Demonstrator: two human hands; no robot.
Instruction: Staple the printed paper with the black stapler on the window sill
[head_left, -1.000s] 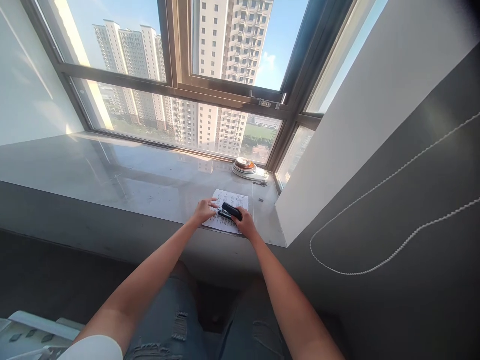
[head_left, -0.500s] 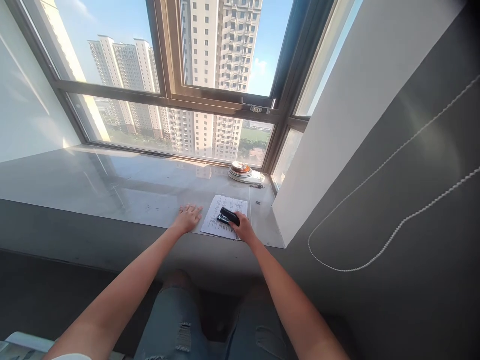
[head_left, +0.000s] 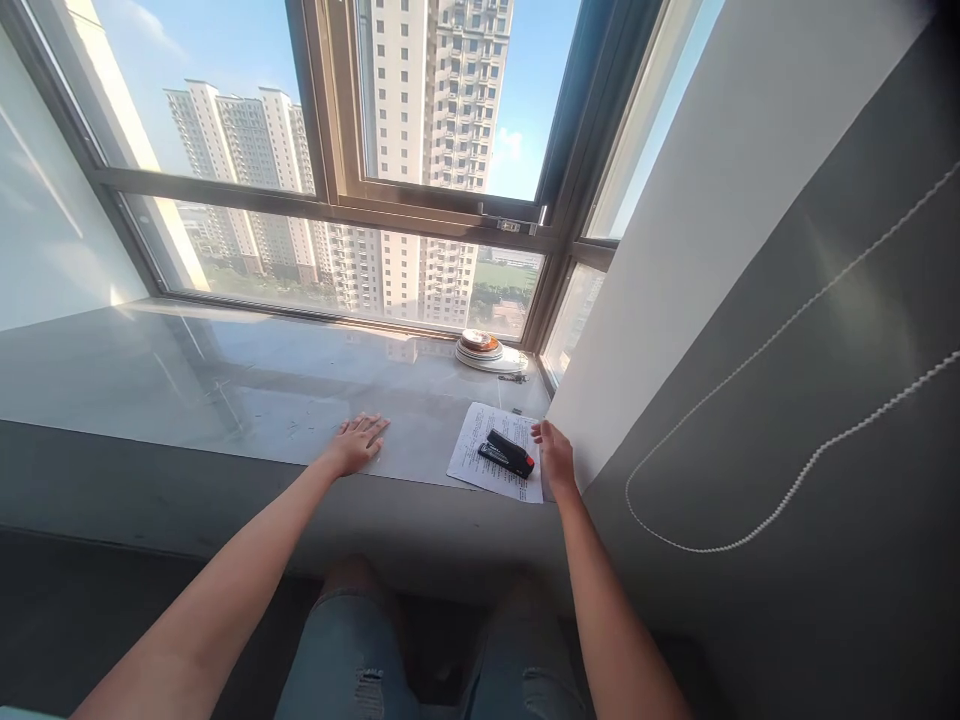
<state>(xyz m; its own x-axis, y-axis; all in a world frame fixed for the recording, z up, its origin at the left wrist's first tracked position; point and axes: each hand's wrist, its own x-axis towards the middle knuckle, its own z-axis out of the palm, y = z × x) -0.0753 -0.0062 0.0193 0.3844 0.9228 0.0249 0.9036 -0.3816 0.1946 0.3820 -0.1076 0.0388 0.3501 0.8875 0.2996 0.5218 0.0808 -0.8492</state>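
Observation:
A black stapler (head_left: pixel 507 454) with a red spot at one end lies on printed paper sheets (head_left: pixel 468 458) near the front edge of the sill. Just right of them is my right hand (head_left: pixel 555 452), off the stapler, its fingers loosely bent at the paper's right edge. Whether the fingertips touch the paper I cannot tell. My left hand (head_left: pixel 355 446) lies flat on the sill, fingers spread, left of the sheets and holding nothing.
A stack of plates (head_left: pixel 480 350) stands by the window at the back right. In front of it are keys (head_left: pixel 513 378) and a small dark piece (head_left: pixel 517 411). A white wall (head_left: pixel 600 380) borders the sill on the right, and a beaded blind cord (head_left: pixel 705 550) hangs farther right.
My right hand has let go of the stapler and moved right. The paper, with the stapler on it, has slid right. My left hand has shifted slightly left, still flat.

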